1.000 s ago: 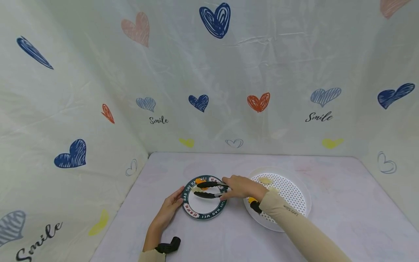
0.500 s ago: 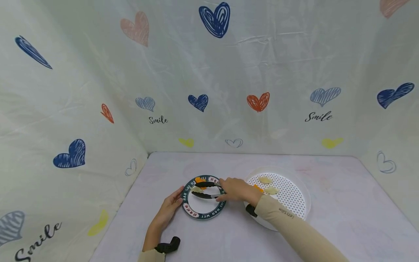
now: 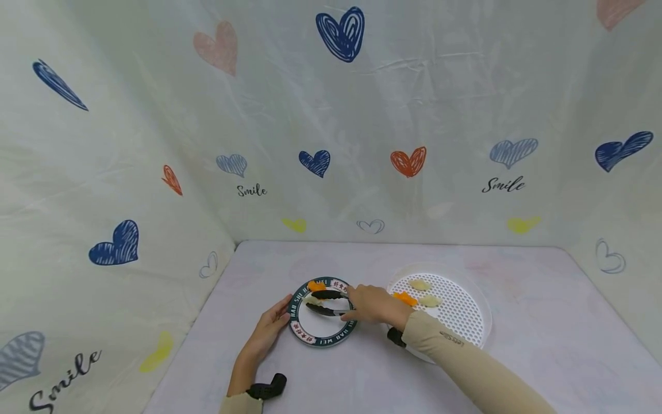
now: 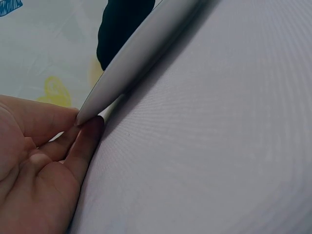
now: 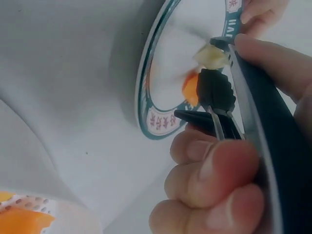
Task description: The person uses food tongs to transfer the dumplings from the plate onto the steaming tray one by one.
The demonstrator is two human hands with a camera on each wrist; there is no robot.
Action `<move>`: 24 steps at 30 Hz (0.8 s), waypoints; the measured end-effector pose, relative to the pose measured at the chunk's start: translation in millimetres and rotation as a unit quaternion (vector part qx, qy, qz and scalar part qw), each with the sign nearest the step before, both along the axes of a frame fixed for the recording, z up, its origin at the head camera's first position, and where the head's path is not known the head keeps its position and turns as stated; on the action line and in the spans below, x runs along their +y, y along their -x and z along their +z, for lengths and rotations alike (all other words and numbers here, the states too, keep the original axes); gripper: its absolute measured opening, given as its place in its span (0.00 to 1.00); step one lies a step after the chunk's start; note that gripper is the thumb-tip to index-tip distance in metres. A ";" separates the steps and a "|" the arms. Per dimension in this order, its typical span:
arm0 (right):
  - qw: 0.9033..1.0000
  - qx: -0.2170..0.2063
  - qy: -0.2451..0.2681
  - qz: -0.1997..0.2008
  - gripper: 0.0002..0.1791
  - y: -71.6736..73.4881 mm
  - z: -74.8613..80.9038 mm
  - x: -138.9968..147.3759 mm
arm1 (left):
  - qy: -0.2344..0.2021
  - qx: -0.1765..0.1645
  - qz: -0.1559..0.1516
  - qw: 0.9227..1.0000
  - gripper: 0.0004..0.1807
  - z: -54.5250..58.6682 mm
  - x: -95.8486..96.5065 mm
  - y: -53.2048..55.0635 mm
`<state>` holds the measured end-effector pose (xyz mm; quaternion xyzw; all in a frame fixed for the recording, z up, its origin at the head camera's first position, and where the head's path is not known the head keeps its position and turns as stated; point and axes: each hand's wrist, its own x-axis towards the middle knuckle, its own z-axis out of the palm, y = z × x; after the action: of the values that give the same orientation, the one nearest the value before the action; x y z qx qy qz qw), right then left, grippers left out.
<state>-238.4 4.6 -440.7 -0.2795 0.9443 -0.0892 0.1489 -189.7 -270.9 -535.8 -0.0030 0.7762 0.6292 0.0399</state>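
Observation:
My left hand (image 3: 269, 328) pinches the left rim of a small plate (image 3: 322, 329) with a green lettered border; in the left wrist view the thumb is above the rim and fingers are beneath it. My right hand (image 3: 374, 305) grips black-tipped tongs (image 3: 331, 294) over the plate, their arms apart. A pale, thin piece (image 5: 212, 57) lies between the tong tips in the right wrist view; whether they squeeze it I cannot tell. Beside it on the plate's far side is an orange piece (image 3: 315, 285), partly behind a tip in the right wrist view.
To the right stands a round white perforated tray (image 3: 485, 299), under my right forearm. On it lie a pale piece (image 3: 420, 284), another pale piece (image 3: 430, 301) and an orange piece (image 3: 405, 299). A cloth wall printed with hearts rises behind the table (image 3: 279, 259).
My right hand and forearm have shifted slightly left, uncovering more of the pieces on the tray. The tongs stay over the plate. My left hand has kept its place on the rim.

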 end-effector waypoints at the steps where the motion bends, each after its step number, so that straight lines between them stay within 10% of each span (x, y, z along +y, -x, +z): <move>1: 1.000 -0.003 -0.002 -0.002 0.34 -0.4 0.0 0.3 | 0.000 0.000 -0.002 1.000 0.28 0.0 0.1 -0.2; 24: 1.000 -0.011 0.020 0.015 0.31 0.4 -3.3 11.3 | 0.009 -0.005 0.009 1.000 0.28 0.5 1.4 -0.5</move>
<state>-238.8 15.9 -444.0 -0.2957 0.9363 -0.1089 0.1548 -189.2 -269.5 -535.4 -0.0138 0.7813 0.6228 0.0378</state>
